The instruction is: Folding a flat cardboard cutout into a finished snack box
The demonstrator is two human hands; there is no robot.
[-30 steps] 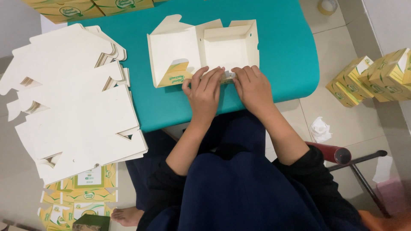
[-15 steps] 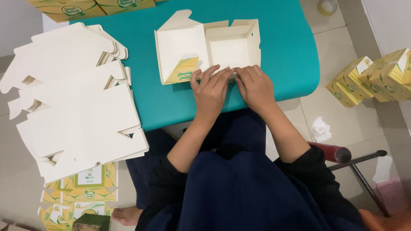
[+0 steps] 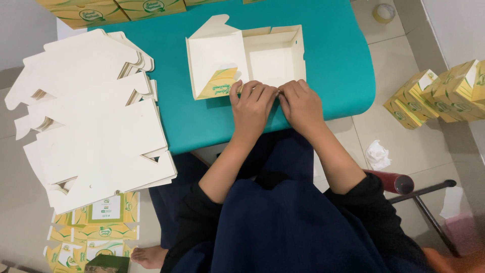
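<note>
A cream cardboard box (image 3: 262,58), partly folded with its lid flap open to the left, lies on a teal table (image 3: 333,60). A yellow-green printed flap shows at its near left corner. My left hand (image 3: 251,106) and my right hand (image 3: 301,103) sit side by side at the box's near wall, fingers curled over and pinching that edge. The fingertips hide the fold beneath them.
A stack of flat cream box blanks (image 3: 91,126) covers the table's left part. Folded yellow-green boxes (image 3: 439,93) stand on the floor at right, more at the table's far edge (image 3: 111,10). Printed blanks (image 3: 96,222), crumpled paper (image 3: 378,154), a tape roll (image 3: 384,12) lie on the floor.
The box has slid and turned a little on the table, its lid flap standing more upright. Both hands have stayed on the near wall and moved closer together.
</note>
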